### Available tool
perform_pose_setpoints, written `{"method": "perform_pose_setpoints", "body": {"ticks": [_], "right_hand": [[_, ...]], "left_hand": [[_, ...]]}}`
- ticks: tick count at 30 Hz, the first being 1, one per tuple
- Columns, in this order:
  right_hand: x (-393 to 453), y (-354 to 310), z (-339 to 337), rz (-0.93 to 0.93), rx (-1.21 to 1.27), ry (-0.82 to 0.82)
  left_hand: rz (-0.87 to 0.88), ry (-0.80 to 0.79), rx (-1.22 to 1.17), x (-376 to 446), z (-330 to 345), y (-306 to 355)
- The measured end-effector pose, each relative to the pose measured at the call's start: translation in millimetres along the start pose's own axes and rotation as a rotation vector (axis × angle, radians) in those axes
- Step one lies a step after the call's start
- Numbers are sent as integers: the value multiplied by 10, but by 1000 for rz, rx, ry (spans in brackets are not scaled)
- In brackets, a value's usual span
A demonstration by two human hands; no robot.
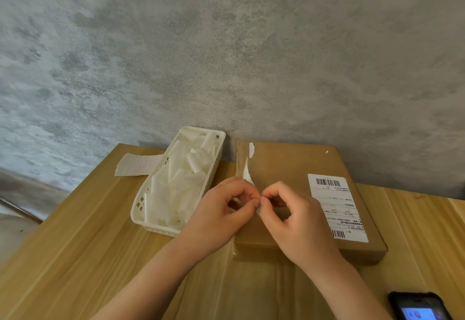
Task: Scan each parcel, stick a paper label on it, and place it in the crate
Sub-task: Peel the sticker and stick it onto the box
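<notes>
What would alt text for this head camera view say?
Two hands, left hand and right hand, pinch a small white paper label over a flat brown cardboard parcel on a wooden table, beside a white plastic basket of paper scraps.

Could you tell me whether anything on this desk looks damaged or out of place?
Only small things: torn white paper scraps cling near the brown parcel's far left edge, like remnants of a ripped-off sticker, and the white basket sits askew to the table edge.

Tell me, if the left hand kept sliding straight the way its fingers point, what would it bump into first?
Probably the right hand: the left hand points rightward, fingertips nearly touching it as both pinch a small white paper label above the flat brown cardboard parcel. Depth is unclear.
</notes>
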State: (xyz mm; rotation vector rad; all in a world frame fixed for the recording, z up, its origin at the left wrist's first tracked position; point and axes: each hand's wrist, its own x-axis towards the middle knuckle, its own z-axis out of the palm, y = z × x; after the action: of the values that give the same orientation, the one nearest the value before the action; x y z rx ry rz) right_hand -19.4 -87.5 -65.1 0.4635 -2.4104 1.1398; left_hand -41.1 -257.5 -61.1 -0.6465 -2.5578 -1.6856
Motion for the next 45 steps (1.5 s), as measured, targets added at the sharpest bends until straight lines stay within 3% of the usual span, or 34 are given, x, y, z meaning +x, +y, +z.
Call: {"method": "perform_pose_setpoints", "body": {"ticks": [7, 15, 23, 45], "right_hand": [[-37, 6, 21, -67, -82, 45], [-42, 7, -11, -100, -154, 43], [-32, 36, 15, -58, -82, 30], [-25, 13, 73, -28, -57, 86]], "left_hand": [[-42, 31, -76, -15, 25, 22], [7, 48, -5, 14, 26, 17], [102, 76, 196, -4, 26, 34], [142, 102, 215, 16, 58, 36]]}}
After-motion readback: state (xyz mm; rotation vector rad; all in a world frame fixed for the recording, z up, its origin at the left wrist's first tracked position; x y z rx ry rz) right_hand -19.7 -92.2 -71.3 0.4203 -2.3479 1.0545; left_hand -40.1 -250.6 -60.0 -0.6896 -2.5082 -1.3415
